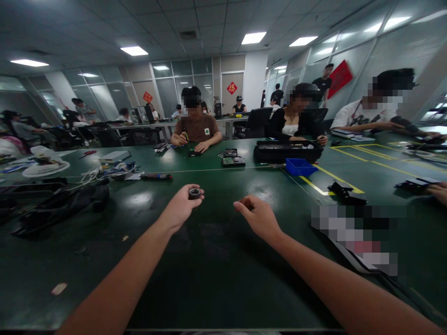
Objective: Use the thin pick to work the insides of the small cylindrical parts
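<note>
Above the green table (209, 279), my left hand (181, 204) is closed round a small dark ring-shaped part (194, 192), whose round opening faces up. My right hand (258, 215) pinches a copper-coloured piece (246, 202) between thumb and fingers; it looks like a wire coil, though the fingers hide much of it. A faint thin strand seems to hang below that hand. The two hands are apart, with the held parts not touching.
A screwdriver-like tool (156, 176) and white cables (92, 174) lie ahead on the left, beyond a black bag-like item (66, 209). A blue bin (301, 167), a black case (288, 151) and circuit boards (233, 161) are farther off. Several people work around the table.
</note>
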A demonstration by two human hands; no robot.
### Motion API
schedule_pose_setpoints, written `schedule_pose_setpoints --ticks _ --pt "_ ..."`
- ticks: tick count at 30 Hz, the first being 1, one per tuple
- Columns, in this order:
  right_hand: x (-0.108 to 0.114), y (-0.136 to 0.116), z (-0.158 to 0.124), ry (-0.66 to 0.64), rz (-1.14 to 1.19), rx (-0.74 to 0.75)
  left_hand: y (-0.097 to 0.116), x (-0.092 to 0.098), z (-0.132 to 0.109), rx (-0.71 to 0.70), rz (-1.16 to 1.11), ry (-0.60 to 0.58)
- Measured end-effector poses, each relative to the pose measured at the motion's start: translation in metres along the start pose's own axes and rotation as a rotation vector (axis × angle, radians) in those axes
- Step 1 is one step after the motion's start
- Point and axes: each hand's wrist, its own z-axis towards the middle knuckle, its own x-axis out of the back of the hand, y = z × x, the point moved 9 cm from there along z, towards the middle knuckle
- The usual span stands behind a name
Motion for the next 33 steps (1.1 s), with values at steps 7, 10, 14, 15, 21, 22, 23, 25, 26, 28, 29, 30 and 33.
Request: schedule_pose_setpoints --ticks 7,10,14,15,21,22,23,25,26,28,29,30,33 --pt "0.013 -0.011 -0.003 0.106 -0.01 0.037 -0.025 -0.076 -0.026 -0.208 0.323 -0.236" --pt "0.019 -0.01 -0.003 0.153 -0.012 0.025 -0.033 -0.08 -0.031 -0.285 0.439 -0.244" --pt "0.02 -0.007 -0.003 0.182 0.182 0.056 -0.038 -0.073 -0.028 -0.313 0.47 -0.229" --pt "0.019 -0.006 -0.003 0.178 0.259 0.069 -0.038 -0.07 -0.026 -0.314 0.47 -0.202" --pt "0.017 -0.007 -0.005 0.164 0.474 0.096 -0.04 -0.06 -0.02 -0.317 0.441 -0.156" --pt "0.018 -0.008 -0.005 0.17 0.486 0.098 -0.04 -0.06 -0.02 -0.32 0.442 -0.161" --pt "0.018 -0.008 -0.005 0.17 0.491 0.1 -0.041 -0.06 -0.02 -0.323 0.444 -0.168" --pt "0.015 -0.008 -0.005 0.154 0.477 0.096 -0.041 -0.06 -0.02 -0.322 0.452 -0.177" --pt "0.013 -0.007 -0.004 0.14 0.463 0.092 -0.041 -0.06 -0.021 -0.319 0.454 -0.178" --pt "0.01 -0.006 -0.004 0.128 0.433 0.083 -0.04 -0.06 -0.021 -0.312 0.456 -0.18" --pt "0.01 -0.005 -0.004 0.127 0.421 0.08 -0.04 -0.06 -0.022 -0.313 0.457 -0.181" --pt "0.01 -0.006 -0.005 0.125 0.407 0.082 -0.039 -0.06 -0.022 -0.315 0.456 -0.179" --pt "0.014 -0.012 -0.006 0.124 0.284 0.111 -0.037 -0.059 -0.022 -0.318 0.459 -0.173"
